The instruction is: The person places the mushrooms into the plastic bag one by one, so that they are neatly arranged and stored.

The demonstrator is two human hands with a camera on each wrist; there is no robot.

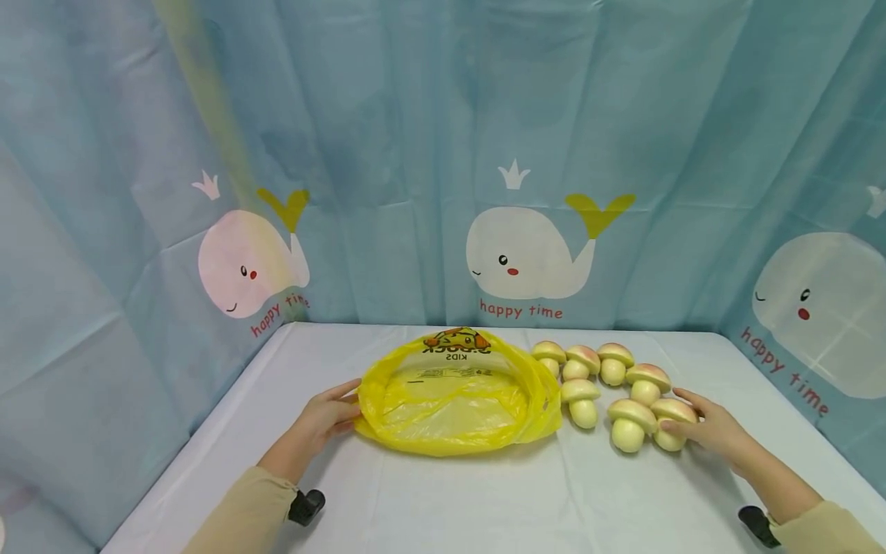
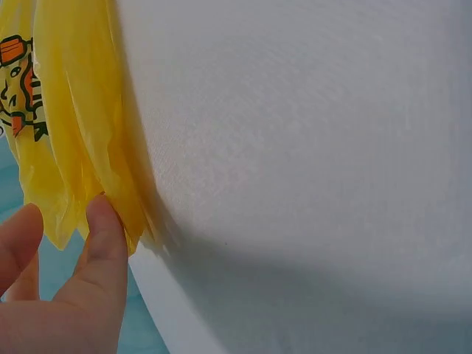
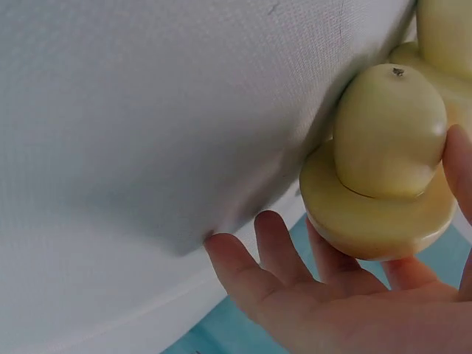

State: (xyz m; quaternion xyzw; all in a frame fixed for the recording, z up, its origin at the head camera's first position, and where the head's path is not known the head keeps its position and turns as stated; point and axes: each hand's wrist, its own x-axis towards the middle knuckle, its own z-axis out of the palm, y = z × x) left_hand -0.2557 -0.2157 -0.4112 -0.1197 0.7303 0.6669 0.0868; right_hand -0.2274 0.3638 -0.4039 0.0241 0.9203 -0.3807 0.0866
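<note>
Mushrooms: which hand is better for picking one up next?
Probably the right hand: its fingers are around a mushroom. The left hand touches the yellow bag, on the side away from the mushrooms.

A white table (image 1: 450, 508) with faint creases is carrying everything, its fine-grained surface showing up close in the wrist views. Toward its far side, a yellow plastic bag (image 1: 453, 412) is lying with its mouth gaping toward the head camera, a duck print showing at its back. Just right of the bag, seven pale toy mushrooms (image 1: 628, 435) with pinkish-tinged caps are resting in a loose cluster, some touching or nearly touching. The bag is partly hiding the leftmost mushroom.
</note>
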